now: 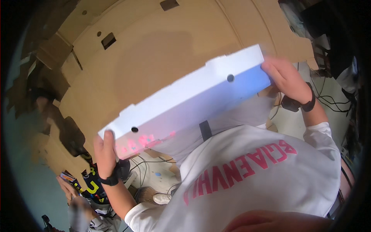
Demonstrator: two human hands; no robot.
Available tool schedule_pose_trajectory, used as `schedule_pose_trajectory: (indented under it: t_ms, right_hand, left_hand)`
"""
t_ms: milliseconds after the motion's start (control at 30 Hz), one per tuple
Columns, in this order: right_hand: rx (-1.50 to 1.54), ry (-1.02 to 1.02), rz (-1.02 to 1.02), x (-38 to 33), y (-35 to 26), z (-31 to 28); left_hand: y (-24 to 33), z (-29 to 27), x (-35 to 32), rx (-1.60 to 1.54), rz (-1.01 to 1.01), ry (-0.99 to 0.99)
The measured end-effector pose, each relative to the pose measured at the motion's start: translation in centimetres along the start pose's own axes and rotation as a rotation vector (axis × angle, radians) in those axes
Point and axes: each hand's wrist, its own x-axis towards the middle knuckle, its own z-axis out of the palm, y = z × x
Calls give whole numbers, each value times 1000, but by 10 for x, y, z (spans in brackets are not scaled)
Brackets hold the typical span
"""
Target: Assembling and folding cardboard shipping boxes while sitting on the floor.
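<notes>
We find a flat white rectangular cardboard box held in the air at chest level, carried by nothing but our two hands, one at each short end. It runs on a slant across the head view, its left end low and near, its right end higher and farther off. A grip at both ends suits a box this long, since it is too wide for one hand to steady; that is our judgement. The long side wall faces us and shows two small round holes.

Our left hand clasps the lower left corner of the box. Its fingers lie close together, pressed flat against the end wall and curling over the top edge, clamped on the box. A black wrist strap sits below it.

Our right hand grips the upper right corner. Its fingers wrap the end wall with small gaps between them, also closed on the box. This wrist carries a similar black strap.

Behind the box stand large sheets of brown corrugated cardboard with cut-out slots. A white long-sleeved shirt with pink lettering fills the lower view. Black cables trail at the right edge. Another person's hands show, blurred, at the lower left corner.
</notes>
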Motion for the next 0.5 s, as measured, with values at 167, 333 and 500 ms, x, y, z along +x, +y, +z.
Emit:
schedule_pose_trajectory:
  t_ms: [167,333,500]
  right_hand:
    - [22,221,-71,23,5,5]
    - [323,85,-154,28,5,10]
    - [494,84,-122,33,6,16]
  left_hand:
    - [24,2,35,-368,-312,-145]
    - [31,11,40,-425,-343,-128]
    - [25,14,39,-442,-322,-100]
